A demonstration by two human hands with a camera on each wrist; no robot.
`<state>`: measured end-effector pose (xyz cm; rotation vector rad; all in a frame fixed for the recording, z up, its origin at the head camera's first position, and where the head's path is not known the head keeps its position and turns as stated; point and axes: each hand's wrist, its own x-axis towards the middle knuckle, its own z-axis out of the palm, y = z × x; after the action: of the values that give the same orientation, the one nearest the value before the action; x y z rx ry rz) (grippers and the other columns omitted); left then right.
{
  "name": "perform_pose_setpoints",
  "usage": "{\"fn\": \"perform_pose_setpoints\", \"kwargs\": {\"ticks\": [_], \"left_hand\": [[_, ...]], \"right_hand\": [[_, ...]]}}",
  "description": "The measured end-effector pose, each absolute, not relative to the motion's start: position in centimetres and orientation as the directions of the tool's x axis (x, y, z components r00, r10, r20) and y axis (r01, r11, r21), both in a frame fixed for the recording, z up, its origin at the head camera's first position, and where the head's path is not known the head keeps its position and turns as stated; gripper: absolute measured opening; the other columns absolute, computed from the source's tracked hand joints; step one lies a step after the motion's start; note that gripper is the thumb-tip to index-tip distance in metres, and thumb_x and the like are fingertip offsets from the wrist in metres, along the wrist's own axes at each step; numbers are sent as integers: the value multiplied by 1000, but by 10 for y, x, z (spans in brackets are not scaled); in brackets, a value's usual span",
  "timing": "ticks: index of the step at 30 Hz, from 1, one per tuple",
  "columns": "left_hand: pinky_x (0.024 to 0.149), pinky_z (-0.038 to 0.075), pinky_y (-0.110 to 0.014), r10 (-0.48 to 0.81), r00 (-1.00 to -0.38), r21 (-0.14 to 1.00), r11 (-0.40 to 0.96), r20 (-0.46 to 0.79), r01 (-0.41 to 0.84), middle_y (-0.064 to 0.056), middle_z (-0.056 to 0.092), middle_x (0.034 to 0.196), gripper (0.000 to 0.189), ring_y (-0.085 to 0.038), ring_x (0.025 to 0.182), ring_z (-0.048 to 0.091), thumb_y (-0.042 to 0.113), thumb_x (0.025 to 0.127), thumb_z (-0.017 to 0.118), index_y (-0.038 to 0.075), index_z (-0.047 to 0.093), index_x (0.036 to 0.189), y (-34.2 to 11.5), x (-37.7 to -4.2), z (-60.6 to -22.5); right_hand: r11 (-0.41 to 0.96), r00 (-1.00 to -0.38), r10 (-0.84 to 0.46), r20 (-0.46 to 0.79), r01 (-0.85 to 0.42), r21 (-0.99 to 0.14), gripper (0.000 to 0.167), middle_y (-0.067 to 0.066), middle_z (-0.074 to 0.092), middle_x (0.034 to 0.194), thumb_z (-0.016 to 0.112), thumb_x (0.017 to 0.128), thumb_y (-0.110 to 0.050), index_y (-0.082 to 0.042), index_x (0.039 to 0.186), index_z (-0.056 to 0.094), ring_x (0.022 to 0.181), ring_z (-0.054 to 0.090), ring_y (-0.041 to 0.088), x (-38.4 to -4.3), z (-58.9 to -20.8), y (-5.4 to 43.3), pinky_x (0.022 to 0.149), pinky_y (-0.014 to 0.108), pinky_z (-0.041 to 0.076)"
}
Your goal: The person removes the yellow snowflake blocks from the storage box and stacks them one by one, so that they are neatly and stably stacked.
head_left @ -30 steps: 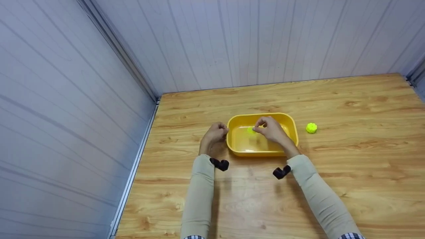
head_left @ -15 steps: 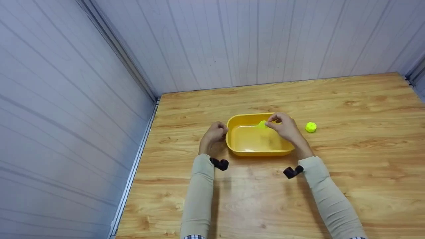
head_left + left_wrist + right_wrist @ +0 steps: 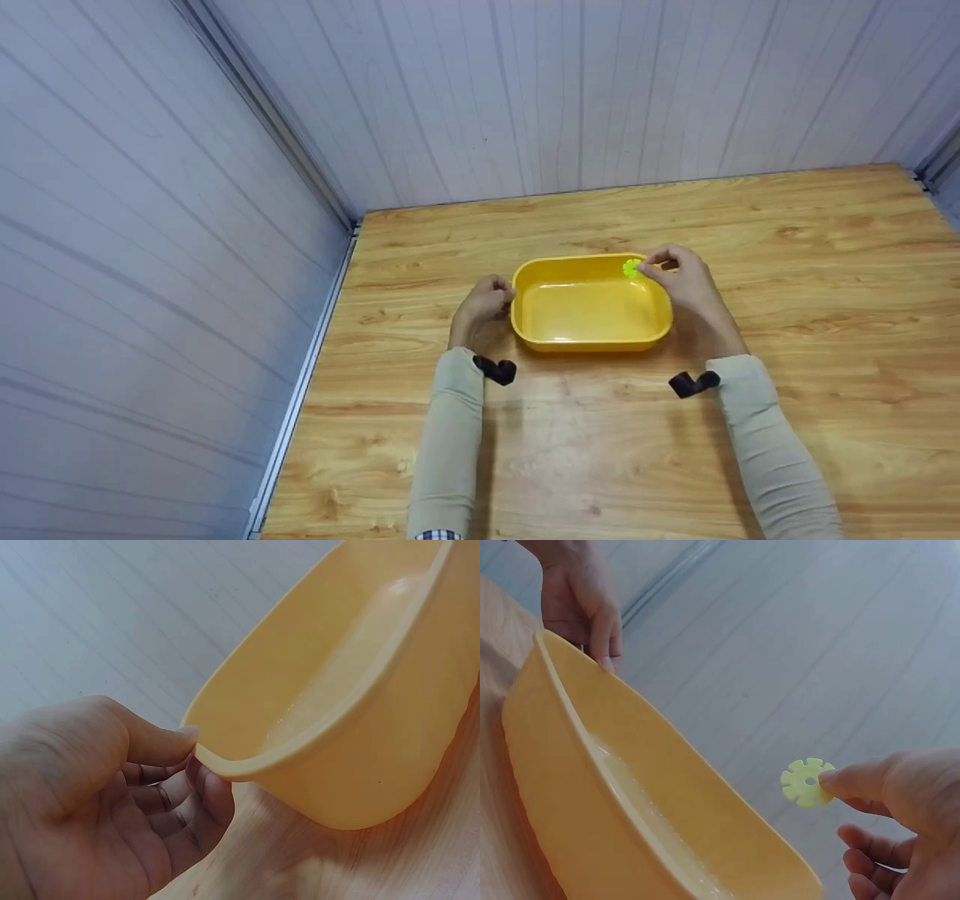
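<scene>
A yellow plastic tub (image 3: 589, 347) with rounded corners stands on the table. My left hand (image 3: 484, 302) pinches its left rim between thumb and fingers, which shows closely in the left wrist view. My right hand (image 3: 688, 283) is over the tub's right end, pinching a yellow-green notched plastic disc (image 3: 804, 784) between thumb and index finger. The disc has slots round its edge and a small hole in the middle. It is held up above the tub's back right corner, and the other right fingers are loosely curled.
The wood-grain table (image 3: 585, 442) runs up to pale panelled walls (image 3: 555, 97) at the back and left. A metal strip (image 3: 300, 382) edges the left side. Black wrist cameras (image 3: 496, 370) sit at both sleeves.
My right hand has moved right and slightly back with the disc, from the tub's middle to its right end. It now hides the yellow-green piece on the table. My left hand has stayed put.
</scene>
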<state>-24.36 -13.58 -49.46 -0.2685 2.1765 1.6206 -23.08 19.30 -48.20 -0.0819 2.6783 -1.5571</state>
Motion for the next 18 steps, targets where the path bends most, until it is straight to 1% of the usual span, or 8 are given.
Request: {"fn": "perform_pose_setpoints", "kwargs": {"ticks": [5, 10, 14, 18], "left_hand": [[77, 43, -36, 90, -900, 869, 318, -426, -379, -3, 47, 85, 9, -17, 74, 47, 5, 96, 50, 8, 47, 88, -137, -243, -495], [81, 43, -40, 93, -897, 869, 310, -431, -386, -4, 47, 84, 8, -18, 75, 47, 5, 96, 49, 7, 47, 88, -136, -243, -494], [86, 43, -43, 88, -891, 865, 300, -445, -402, -4, 47, 85, 8, -18, 76, 48, 5, 96, 49, 7, 47, 89, -136, -244, -494], [87, 43, -44, 87, -887, 863, 292, -453, -412, -3, 46, 84, 8, -18, 76, 47, 5, 96, 49, 7, 47, 89, -136, -244, -494]], "right_hand": [[477, -999, -16, -32, 20, -879, 41, 5, 56, 106, 60, 92, -42, -5, 109, 58, 98, 48, 17, -229, -485, 209, 76, 24, 42], [453, -1000, 10, -27, 28, -891, 45, 2, 54, 101, 60, 92, -43, -3, 112, 57, 89, 48, 12, -226, -488, 225, 69, 19, 42], [440, -999, 32, -32, 43, -897, 47, 0, 53, 98, 60, 91, -43, -1, 112, 56, 86, 47, 10, -225, -491, 237, 67, 17, 43], [424, -996, 74, -50, 77, -902, 45, -3, 53, 96, 61, 91, -42, -2, 111, 56, 84, 47, 7, -225, -499, 248, 66, 16, 43]]}}
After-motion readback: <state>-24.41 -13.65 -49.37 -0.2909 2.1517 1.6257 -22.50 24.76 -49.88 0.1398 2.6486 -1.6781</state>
